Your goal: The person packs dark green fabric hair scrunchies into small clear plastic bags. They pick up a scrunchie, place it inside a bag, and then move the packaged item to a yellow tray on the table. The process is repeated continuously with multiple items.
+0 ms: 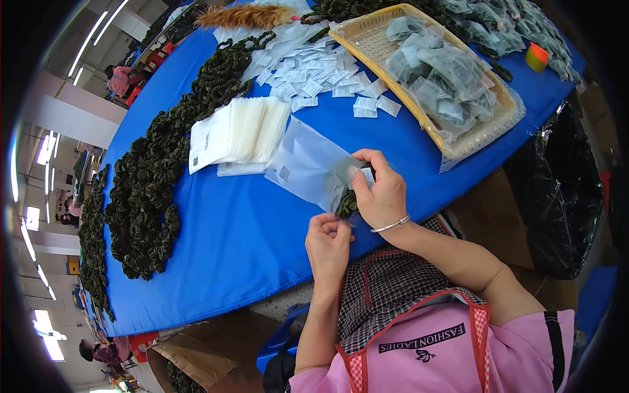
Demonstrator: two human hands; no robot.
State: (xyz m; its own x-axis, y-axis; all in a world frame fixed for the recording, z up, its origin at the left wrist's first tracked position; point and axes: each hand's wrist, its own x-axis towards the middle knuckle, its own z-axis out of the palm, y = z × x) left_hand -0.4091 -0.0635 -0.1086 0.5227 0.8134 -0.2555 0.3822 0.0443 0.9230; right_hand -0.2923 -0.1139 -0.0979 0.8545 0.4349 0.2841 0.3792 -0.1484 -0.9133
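A frosted clear plastic bag lies slantwise between my hands, over the near edge of the blue-covered table. A dark green scrunchie sits at its near end, partly inside and partly covered by my fingers. My right hand grips bag and scrunchie from the right, thumb on top; a small white label shows beside that thumb. Just below, the fingers of my left hand are pinched at the near edge of the bag. Farther left lies a fanned stack of flat plastic bags.
Heaped dark green scrunchies run along the table's left. White labels are scattered behind the stack. A yellow basket holds bagged scrunchies. Beyond it are more filled bags and an orange-yellow tape roll. A cardboard box stands below the table.
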